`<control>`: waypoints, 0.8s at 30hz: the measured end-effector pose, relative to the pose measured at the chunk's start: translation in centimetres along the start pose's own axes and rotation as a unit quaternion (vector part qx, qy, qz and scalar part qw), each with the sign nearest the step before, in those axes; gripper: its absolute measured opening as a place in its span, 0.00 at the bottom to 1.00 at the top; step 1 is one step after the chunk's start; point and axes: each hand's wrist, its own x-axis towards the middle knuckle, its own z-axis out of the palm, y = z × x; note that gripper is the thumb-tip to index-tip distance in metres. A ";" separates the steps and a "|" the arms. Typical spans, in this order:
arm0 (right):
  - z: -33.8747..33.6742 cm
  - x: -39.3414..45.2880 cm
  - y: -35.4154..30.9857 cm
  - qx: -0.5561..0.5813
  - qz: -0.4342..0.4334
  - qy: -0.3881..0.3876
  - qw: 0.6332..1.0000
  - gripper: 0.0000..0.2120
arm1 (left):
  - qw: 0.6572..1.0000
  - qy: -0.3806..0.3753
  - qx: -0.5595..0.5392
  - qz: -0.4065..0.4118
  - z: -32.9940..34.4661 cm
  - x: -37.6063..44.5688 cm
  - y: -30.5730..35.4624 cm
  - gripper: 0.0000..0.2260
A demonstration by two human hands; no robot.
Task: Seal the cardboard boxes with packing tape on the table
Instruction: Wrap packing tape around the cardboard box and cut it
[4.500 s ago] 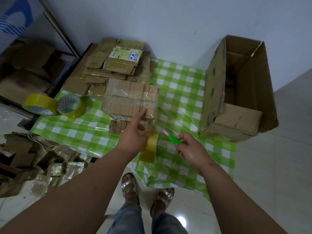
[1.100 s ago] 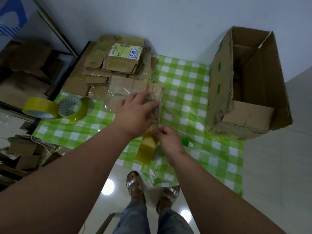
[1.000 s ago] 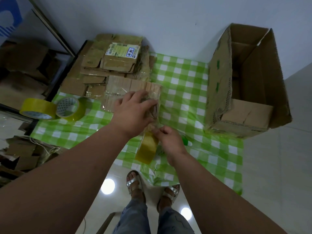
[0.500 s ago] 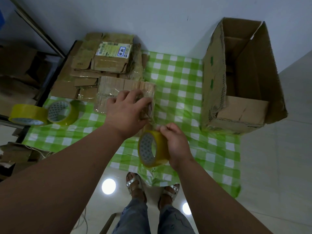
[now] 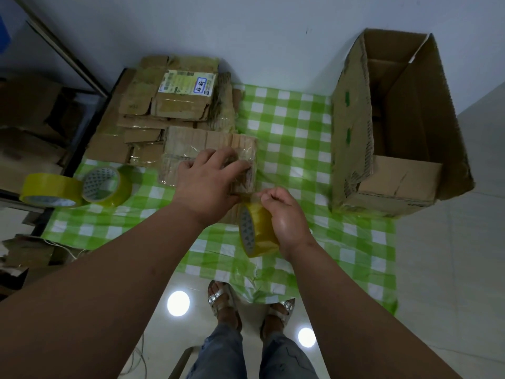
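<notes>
A bundle of flattened cardboard boxes (image 5: 191,144) wrapped in clear tape lies on the green checked tablecloth (image 5: 295,138). My left hand (image 5: 207,184) presses down on the bundle's near right corner with its fingers spread. My right hand (image 5: 287,217) grips a yellow roll of packing tape (image 5: 255,231) just in front of the bundle. A short strip of tape runs from the roll up to the bundle's edge.
A pile of flattened boxes (image 5: 175,94), one with a shipping label, lies behind the bundle. Two more yellow tape rolls (image 5: 106,186) (image 5: 49,190) sit at the table's left edge. A large open cardboard box (image 5: 393,127) stands at the right. Cardboard scraps fill the floor on the left.
My right hand let go of the green cutter, took up the tape roll and lifted it toward the bundle. My left hand moved from the roll onto the bundle and stays there.
</notes>
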 end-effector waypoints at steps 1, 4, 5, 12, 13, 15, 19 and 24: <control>0.1 0.0 -0.1 0.006 0.000 0.008 1.000 0.11 | 1.000 0.002 -0.001 0.000 0.1 -0.1 0.0 0.33; 0.3 -0.1 -0.2 0.010 0.000 0.027 1.000 0.09 | 1.000 0.001 -0.003 -0.006 0.2 -0.2 -0.1 0.33; 0.4 -0.2 -0.2 0.009 -0.002 0.030 0.999 0.09 | 1.000 -0.003 -0.004 -0.007 0.1 -0.1 -0.1 0.32; 0.5 -0.2 -0.6 -0.014 -0.004 0.040 0.999 0.11 | 0.999 -0.053 0.004 0.008 -0.6 0.8 -0.2 0.32; 0.6 -0.1 -0.6 -0.020 -0.005 0.041 0.999 0.11 | 0.998 -0.055 0.005 0.011 -0.7 0.8 -0.3 0.33; 0.7 -0.1 -0.4 -0.020 -0.008 0.040 0.999 0.10 | 0.998 -0.061 0.007 0.010 -0.8 0.6 -0.4 0.36; 0.9 -0.3 -0.2 -0.014 -0.004 0.025 1.000 0.10 | 0.993 -0.115 0.029 -0.002 -1.6 1.1 -0.3 0.44; 0.3 0.2 -1.0 -0.072 -0.017 0.035 0.997 0.12 | 0.979 -0.200 -0.004 -0.025 -3.5 3.3 0.4 0.43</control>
